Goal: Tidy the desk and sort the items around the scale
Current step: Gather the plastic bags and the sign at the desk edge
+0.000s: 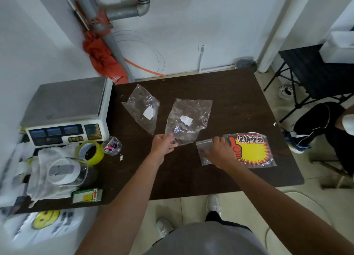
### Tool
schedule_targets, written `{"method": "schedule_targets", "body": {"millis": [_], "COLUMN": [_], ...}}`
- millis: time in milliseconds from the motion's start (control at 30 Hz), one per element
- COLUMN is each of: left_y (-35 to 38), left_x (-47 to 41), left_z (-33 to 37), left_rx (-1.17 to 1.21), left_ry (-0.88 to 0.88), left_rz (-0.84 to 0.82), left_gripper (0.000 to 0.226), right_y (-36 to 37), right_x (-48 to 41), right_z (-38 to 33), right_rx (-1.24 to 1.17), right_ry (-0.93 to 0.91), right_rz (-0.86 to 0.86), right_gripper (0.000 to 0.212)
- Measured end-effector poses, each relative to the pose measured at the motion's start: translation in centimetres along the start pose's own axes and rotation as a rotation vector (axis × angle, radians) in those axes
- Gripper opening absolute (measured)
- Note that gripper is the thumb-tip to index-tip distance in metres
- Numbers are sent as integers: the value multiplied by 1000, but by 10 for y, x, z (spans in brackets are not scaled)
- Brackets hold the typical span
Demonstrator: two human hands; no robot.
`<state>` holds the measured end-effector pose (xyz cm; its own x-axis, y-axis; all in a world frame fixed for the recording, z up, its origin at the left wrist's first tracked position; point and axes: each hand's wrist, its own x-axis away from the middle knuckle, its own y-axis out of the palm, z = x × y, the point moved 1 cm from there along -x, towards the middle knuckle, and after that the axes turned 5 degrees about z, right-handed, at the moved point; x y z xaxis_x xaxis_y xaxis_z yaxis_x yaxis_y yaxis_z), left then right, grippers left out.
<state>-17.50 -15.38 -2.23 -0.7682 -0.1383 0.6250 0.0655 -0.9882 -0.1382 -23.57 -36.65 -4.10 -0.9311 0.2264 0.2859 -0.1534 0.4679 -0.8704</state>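
A white electronic scale [67,109] with a steel pan stands at the left of the dark brown desk [239,101]. Two crumpled clear plastic bags lie mid-desk, each with a white label: one at the back left [142,109], one in the middle [188,118]. My left hand [162,145] pinches the near corner of the middle bag. My right hand [220,152] presses on a small clear zip bag [204,153], fingers on its top edge. Right beside it lies a bagged yellow-and-red promotion sign [252,149].
In front of the scale sit a yellow tape roll [92,152], a small clear bag of batteries [112,146], a clear container [65,171] on white bags, and a green-white box [87,195]. A seated person [325,124] and a black folding table [314,71] are at right.
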Motion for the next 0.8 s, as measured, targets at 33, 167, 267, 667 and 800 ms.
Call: {"method": "schedule_targets", "body": {"millis": [33, 167, 267, 667, 800], "left_y": [1, 4, 2, -25, -38], "left_x": [1, 6, 7, 10, 13], "left_z": [-3, -17, -26, -58, -63], "left_rx": [-9, -51, -83, -49, -77], "left_ry": [-5, 5, 11, -103, -123], "left_rz": [-9, -37, -43, 21, 22], "left_gripper": [31, 15, 13, 45, 33], "right_y": [1, 9, 14, 30, 46], "right_x": [-1, -1, -2, -10, -9], "right_z": [4, 12, 11, -3, -19], "right_rx": [11, 74, 143, -8, -129], "right_ry": [23, 65, 74, 174, 220], "right_rz": [-23, -71, -72, -237, -364], "right_gripper": [70, 70, 66, 70, 44]}}
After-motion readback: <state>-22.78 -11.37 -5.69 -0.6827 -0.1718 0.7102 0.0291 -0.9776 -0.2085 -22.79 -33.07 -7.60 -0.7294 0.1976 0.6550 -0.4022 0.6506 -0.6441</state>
